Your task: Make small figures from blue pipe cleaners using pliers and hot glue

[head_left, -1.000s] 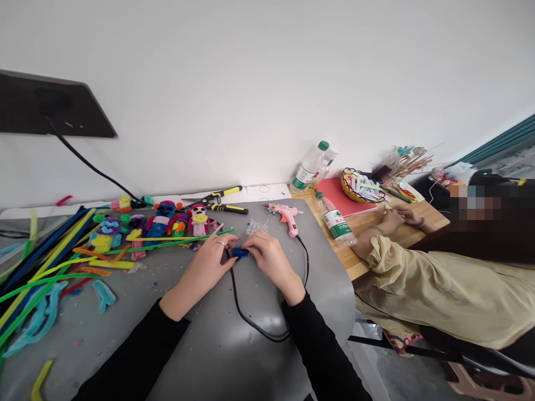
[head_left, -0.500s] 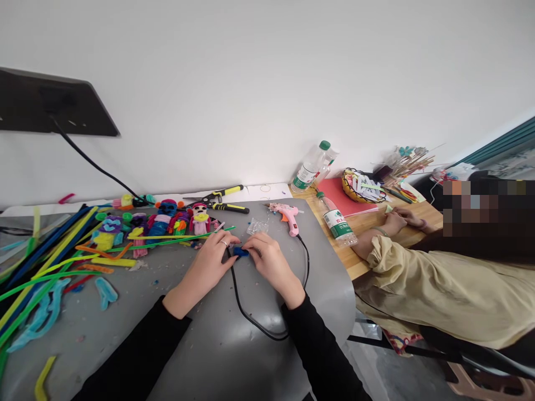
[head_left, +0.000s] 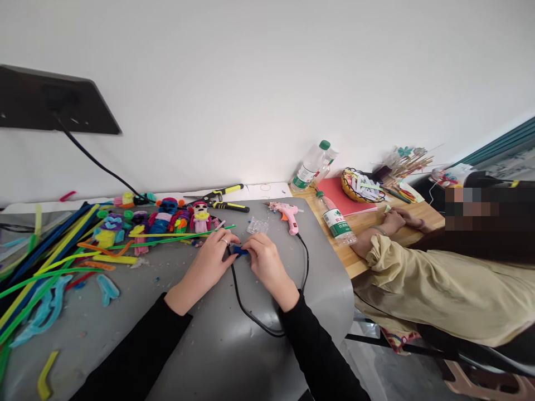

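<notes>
Blue fuzzy piece [head_left: 240,250], partly hidden, pinched between left hand [head_left: 213,267] and right hand [head_left: 266,260], details unclear

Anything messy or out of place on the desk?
Small scraps litter the grey mat, untidy for a work surface. The pink glue gun's cord passes under the right forearm, a possible snag.

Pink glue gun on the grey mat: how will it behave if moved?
Glue gun should feel stiff; its body looks like moulded plastic. Black cord, trailing from it in a curve, will probably flex and drag. Pushed, the gun may slide rather than roll, as it seems to lie on its side.
</notes>
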`<act>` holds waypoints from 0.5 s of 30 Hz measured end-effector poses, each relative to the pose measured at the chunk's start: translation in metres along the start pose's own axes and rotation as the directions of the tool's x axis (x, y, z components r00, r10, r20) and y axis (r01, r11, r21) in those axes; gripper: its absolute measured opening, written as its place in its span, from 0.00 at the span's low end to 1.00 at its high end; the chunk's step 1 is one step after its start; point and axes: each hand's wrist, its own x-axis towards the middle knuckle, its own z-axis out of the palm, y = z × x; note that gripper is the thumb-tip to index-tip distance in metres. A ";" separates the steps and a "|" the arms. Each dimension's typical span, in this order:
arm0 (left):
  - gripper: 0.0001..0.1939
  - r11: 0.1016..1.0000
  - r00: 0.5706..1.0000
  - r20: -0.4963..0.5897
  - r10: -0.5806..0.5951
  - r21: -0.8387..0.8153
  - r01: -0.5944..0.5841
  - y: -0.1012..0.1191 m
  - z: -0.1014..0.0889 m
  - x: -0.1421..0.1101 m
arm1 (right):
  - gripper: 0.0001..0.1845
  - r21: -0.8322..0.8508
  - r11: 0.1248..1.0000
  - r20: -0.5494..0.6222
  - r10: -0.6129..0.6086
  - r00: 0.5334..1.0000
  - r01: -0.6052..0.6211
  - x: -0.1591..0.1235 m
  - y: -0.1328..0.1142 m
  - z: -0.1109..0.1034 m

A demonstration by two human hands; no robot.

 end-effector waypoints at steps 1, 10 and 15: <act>0.07 1.000 1.000 0.000 -0.002 -0.003 0.002 0.000 0.000 0.000 | 0.18 -0.004 1.000 -0.010 -0.001 1.000 0.000 0.000 0.000 0.002; 0.07 1.000 1.000 -0.023 0.001 -0.009 -0.001 0.002 0.000 -0.001 | 0.20 -0.057 0.998 -0.037 0.026 0.999 -0.029 -0.005 0.001 0.011; 0.06 1.000 1.000 -0.024 0.017 -0.017 -0.018 0.002 -0.001 0.000 | 0.20 -0.079 0.997 -0.037 0.022 0.999 -0.025 -0.007 0.001 0.012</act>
